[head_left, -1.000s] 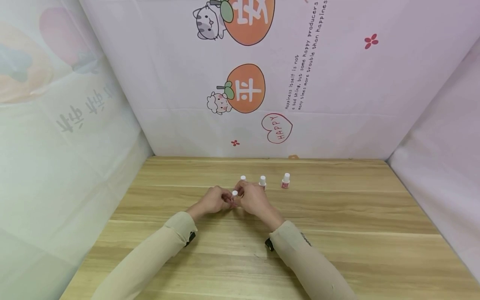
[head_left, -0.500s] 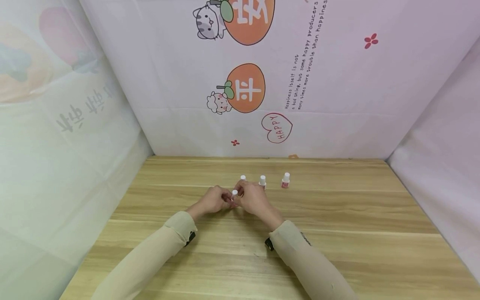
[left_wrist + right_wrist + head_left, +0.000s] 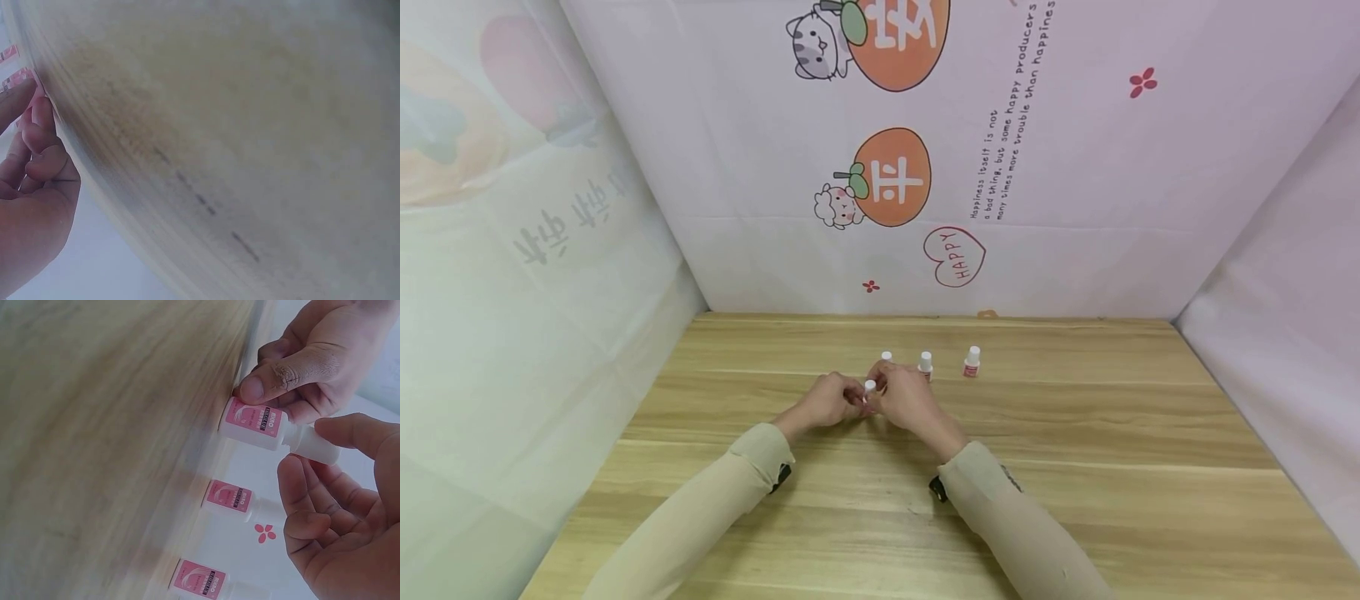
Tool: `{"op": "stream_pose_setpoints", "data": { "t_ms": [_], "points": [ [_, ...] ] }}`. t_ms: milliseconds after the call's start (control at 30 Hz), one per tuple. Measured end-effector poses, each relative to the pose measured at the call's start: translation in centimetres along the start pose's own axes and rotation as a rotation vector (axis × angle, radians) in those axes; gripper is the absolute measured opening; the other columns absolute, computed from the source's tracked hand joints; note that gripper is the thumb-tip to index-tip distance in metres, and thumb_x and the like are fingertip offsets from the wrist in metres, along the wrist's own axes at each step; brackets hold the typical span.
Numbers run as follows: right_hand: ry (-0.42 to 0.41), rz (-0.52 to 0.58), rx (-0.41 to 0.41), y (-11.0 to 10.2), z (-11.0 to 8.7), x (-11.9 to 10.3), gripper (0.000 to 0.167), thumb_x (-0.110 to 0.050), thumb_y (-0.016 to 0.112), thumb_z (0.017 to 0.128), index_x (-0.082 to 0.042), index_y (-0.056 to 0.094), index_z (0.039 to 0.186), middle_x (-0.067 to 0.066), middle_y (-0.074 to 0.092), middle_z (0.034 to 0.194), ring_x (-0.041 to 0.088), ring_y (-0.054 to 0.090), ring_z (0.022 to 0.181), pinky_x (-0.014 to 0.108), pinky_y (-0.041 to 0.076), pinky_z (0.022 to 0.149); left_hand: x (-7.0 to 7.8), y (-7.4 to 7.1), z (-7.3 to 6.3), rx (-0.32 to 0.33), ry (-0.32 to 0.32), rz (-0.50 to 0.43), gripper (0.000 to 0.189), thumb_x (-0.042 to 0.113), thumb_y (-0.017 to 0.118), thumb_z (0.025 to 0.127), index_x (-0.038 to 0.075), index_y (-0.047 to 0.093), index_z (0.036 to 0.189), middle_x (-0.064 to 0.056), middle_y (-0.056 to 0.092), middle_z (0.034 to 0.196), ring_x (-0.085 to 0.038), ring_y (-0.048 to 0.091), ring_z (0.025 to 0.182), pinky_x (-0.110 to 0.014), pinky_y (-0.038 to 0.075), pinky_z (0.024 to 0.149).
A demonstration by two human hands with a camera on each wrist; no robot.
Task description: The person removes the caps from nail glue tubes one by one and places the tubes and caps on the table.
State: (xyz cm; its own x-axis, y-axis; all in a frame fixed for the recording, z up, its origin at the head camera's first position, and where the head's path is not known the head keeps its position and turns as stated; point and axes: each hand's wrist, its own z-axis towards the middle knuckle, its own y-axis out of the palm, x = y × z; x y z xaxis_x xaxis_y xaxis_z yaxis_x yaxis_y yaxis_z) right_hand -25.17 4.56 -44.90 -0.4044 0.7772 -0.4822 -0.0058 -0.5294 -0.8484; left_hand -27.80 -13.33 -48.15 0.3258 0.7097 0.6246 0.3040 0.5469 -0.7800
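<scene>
A small white glue bottle [image 3: 255,424] with a pink label stands upright on the wooden table between both hands. My left hand [image 3: 827,400] pinches its lower body between thumb and fingers, as the right wrist view shows. From the other side, my right hand [image 3: 910,400] holds the white cap [image 3: 317,445] with thumb and fingertips. In the left wrist view, the left fingers [image 3: 40,134] lie against the pink label, and most of the bottle is out of frame.
Three similar bottles stand behind: one [image 3: 887,356] partly hidden by the right hand, another [image 3: 926,360] beside it, a third [image 3: 972,362] further right. The wooden table [image 3: 1075,417] meets a printed white cloth [image 3: 1060,267] at its back, with cloth walls on both sides.
</scene>
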Motion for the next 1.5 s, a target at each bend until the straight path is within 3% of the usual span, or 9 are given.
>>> {"op": "stream_pose_setpoints", "data": {
  "t_ms": [900, 1167, 1500],
  "points": [
    [0.013, 0.032, 0.031, -0.2, 0.1, 0.0, 0.016, -0.016, 0.075, 0.082, -0.015, 0.068, 0.097, -0.001, 0.071, 0.087, 0.014, 0.063, 0.076, 0.029, 0.047, 0.067, 0.1, 0.2, -0.1, 0.002, -0.023, -0.010, 0.009, 0.012, 0.079, 0.084, 0.013, 0.078, 0.093, 0.002, 0.077, 0.084, -0.005, 0.063, 0.074, -0.025, 0.053, 0.072],
    [0.025, 0.075, 0.047, -0.6, 0.1, 0.1, 0.014, -0.019, 0.070, 0.088, -0.014, 0.068, 0.101, -0.001, 0.070, 0.090, 0.013, 0.064, 0.081, 0.029, 0.049, 0.070, 0.1, 0.1, 0.0, 0.006, -0.025, -0.003, 0.010, 0.013, 0.080, 0.084, 0.012, 0.077, 0.093, 0.001, 0.077, 0.086, -0.006, 0.065, 0.075, -0.025, 0.054, 0.073],
    [0.012, 0.129, 0.095, -1.2, 0.3, 0.4, 0.008, -0.017, 0.072, 0.089, -0.012, 0.069, 0.095, 0.002, 0.069, 0.085, 0.014, 0.064, 0.078, 0.029, 0.052, 0.071, -0.1, -0.1, -0.1, 0.008, -0.014, 0.009, 0.013, 0.012, 0.081, 0.082, 0.009, 0.077, 0.095, 0.000, 0.076, 0.085, -0.006, 0.064, 0.075, -0.024, 0.053, 0.071]
  ]
}}
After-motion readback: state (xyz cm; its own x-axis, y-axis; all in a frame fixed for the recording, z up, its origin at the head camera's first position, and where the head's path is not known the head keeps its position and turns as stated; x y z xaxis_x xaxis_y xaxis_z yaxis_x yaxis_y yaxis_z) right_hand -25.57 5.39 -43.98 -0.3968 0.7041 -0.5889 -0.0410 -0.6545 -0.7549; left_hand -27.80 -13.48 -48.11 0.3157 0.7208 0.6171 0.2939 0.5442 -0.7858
